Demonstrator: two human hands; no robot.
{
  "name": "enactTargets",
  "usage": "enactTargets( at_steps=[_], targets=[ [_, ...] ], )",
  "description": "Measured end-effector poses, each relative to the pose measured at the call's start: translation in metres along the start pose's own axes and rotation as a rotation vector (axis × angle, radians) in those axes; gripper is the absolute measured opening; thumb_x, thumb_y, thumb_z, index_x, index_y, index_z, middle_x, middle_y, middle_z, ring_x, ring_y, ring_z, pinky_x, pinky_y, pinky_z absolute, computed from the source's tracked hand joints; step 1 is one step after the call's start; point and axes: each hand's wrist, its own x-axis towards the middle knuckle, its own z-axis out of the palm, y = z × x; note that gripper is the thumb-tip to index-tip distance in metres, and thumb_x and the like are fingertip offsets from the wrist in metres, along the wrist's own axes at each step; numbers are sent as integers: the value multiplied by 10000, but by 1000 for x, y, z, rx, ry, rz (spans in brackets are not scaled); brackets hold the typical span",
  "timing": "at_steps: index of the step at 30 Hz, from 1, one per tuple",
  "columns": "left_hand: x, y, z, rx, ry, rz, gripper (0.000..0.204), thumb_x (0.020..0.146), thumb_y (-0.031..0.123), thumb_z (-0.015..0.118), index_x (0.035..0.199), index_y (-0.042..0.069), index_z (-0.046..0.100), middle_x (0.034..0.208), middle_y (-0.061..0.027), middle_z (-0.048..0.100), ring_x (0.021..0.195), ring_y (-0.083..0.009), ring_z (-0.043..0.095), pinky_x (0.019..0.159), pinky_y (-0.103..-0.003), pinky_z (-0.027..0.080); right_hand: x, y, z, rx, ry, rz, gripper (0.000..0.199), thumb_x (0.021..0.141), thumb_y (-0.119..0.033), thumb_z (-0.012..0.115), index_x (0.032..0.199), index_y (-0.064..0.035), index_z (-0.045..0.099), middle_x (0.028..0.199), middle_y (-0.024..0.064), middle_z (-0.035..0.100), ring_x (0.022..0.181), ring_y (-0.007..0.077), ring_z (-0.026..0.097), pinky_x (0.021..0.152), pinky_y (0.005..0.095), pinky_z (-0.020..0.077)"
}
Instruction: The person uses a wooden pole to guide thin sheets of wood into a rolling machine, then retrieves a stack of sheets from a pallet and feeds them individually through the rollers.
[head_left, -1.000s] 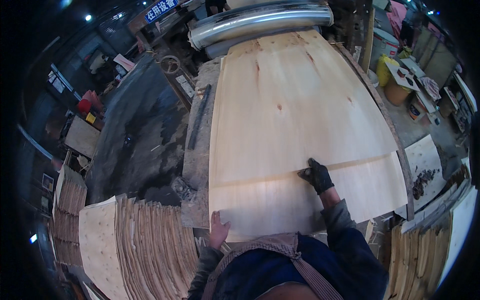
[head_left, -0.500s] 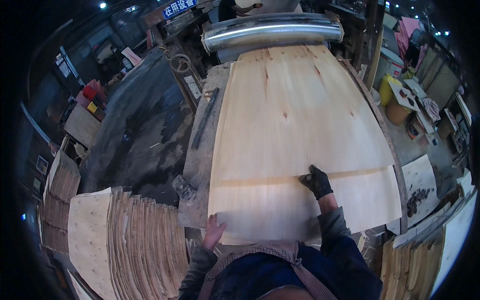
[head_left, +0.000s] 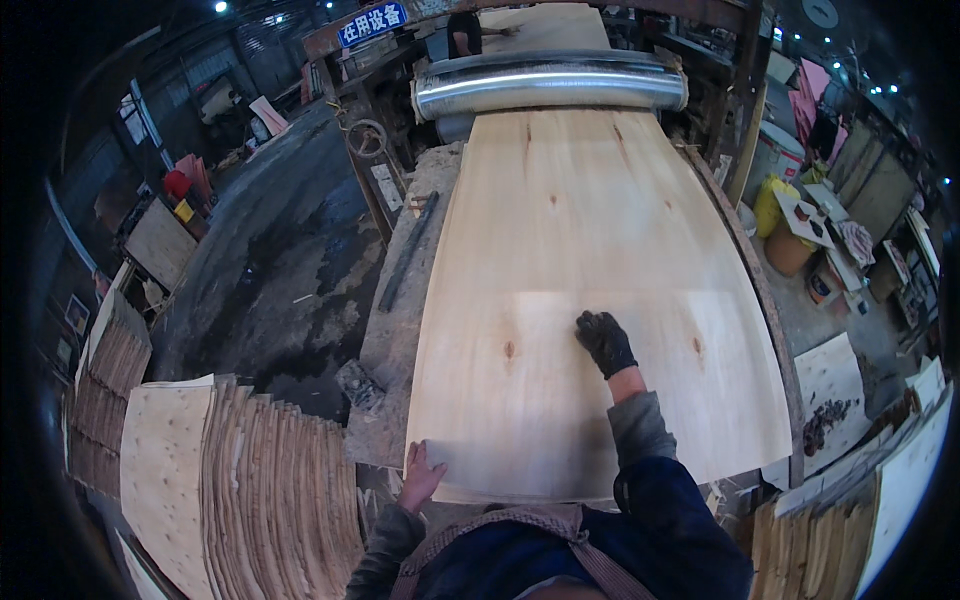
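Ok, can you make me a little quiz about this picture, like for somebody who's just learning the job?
1. True or false: the left hand is gloved.
2. Pick one. The shiny metal roller lies across which part of the pale wood sheets?
a) the near end
b) the far end
c) the right edge
3. Fill in the blank: in the picture, the round wheel is to the ____ of the metal roller.

Key:
1. False. The left hand is bare; the right hand is the gloved one.
2. b
3. left
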Motion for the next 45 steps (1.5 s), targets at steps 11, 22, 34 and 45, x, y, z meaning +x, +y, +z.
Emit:
enactTargets(
  at_steps=[11,22,34,45],
  targets=[
    [10,20,-70,-958,-153,-28,332,818,-9,556,1147,-31,521,1039,-105,613,942,-183,584,833,-282,450,-217,56,-13,-51,-230,624,325,905,-157,490,1201,-22,488,1192,238,534,1120,418,498,968,535,385],
    [-7,52,-95,-991,-182,80,225,811,-8,563,1035,-24,576,930,-72,636,797,-144,605,745,-279,476,-304,53,-71,-310,87,542,391,925,-380,462,1035,-31,598,941,107,646,820,222,615,696,318,499],
    [25,-22,-31,-233,118,72,410,759,66,610,1152,-24,530,1001,-177,615,924,-260,592,851,-342,452,-308,6,-27,-435,105,300,290,918,-273,505,851,-5,592,705,81,588,733,237,603,856,433,476],
    [16,37,31,277,269,229,685,792,277,614,1377,104,303,1454,-217,141,1328,-422,143,1031,-596,155,-266,-38,-43,-474,173,-37,247,874,-67,545,1110,3,539,850,90,619,804,211,619,770,354,526]
  ],
)
